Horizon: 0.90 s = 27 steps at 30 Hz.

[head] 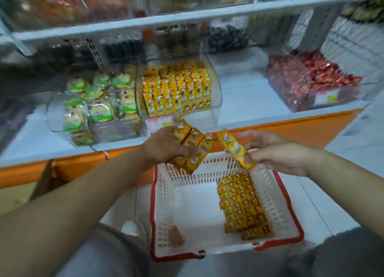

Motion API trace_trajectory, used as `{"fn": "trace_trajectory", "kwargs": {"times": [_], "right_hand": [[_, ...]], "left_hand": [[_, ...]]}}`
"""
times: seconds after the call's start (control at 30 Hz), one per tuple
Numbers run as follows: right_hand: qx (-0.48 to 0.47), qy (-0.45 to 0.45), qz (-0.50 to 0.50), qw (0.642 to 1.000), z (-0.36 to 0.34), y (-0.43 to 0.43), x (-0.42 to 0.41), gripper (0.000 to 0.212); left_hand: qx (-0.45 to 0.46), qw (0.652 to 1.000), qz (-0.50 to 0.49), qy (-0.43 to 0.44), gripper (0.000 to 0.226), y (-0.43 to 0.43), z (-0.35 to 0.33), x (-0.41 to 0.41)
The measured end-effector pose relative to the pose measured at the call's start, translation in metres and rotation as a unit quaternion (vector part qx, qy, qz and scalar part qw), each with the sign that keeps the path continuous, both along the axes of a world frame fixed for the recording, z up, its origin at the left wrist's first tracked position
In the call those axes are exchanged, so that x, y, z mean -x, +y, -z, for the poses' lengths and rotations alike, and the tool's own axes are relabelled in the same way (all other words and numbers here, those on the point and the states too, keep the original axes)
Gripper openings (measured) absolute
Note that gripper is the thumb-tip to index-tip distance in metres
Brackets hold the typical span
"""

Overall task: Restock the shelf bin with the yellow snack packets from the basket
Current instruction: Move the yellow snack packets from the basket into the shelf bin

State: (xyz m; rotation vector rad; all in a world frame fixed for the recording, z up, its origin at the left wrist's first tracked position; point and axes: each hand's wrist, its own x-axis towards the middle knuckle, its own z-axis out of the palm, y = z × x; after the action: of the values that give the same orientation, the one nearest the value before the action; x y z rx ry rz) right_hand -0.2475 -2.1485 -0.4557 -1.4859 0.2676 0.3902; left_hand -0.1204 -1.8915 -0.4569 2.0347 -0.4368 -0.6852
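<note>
Print unreadable; left grip (164, 146) holds yellow stack (193, 147), right grip (278, 154) pinches single packet (233, 148).

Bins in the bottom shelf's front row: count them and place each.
3: left bin with green packets, middle bin with yellow packets, right bin with red packets. Bins behind and above are too blurred to count.

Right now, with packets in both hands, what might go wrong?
1. The left hand grips a loose bundle of yellow packets; some could slip out, possibly landing outside the basket.
2. The right hand only pinches a single packet by its end, so it may drop.
3. The shelf bin already looks quite full, so added packets might topple the rows or spill over the front.
</note>
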Motion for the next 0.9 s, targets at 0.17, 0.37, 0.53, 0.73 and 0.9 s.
{"fn": "trace_trajectory", "kwargs": {"times": [0.17, 0.37, 0.53, 0.73, 0.9], "right_hand": [[-0.071, -0.060, 0.044, 0.995, -0.013, 0.023, -0.013, 0.050], [-0.090, -0.090, 0.074, 0.989, -0.007, 0.033, -0.038, 0.059], [-0.042, -0.112, 0.046, 0.992, -0.009, 0.042, -0.055, 0.092], [0.054, -0.202, 0.176, 0.962, -0.020, 0.054, -0.092, 0.058], [0.207, -0.239, 0.175, 0.932, -0.027, 0.051, -0.158, 0.063]], "left_hand": [[0.105, 0.993, -0.052, 0.030, 0.050, 0.007, -0.024, 0.015], [0.134, 0.983, -0.122, 0.016, 0.057, 0.011, -0.013, 0.009], [0.129, 0.979, -0.157, -0.022, 0.107, 0.016, -0.020, -0.011], [0.137, 0.973, -0.179, -0.047, 0.068, 0.026, -0.027, -0.030], [0.137, 0.965, -0.213, -0.064, 0.039, 0.040, -0.029, -0.046]]}}
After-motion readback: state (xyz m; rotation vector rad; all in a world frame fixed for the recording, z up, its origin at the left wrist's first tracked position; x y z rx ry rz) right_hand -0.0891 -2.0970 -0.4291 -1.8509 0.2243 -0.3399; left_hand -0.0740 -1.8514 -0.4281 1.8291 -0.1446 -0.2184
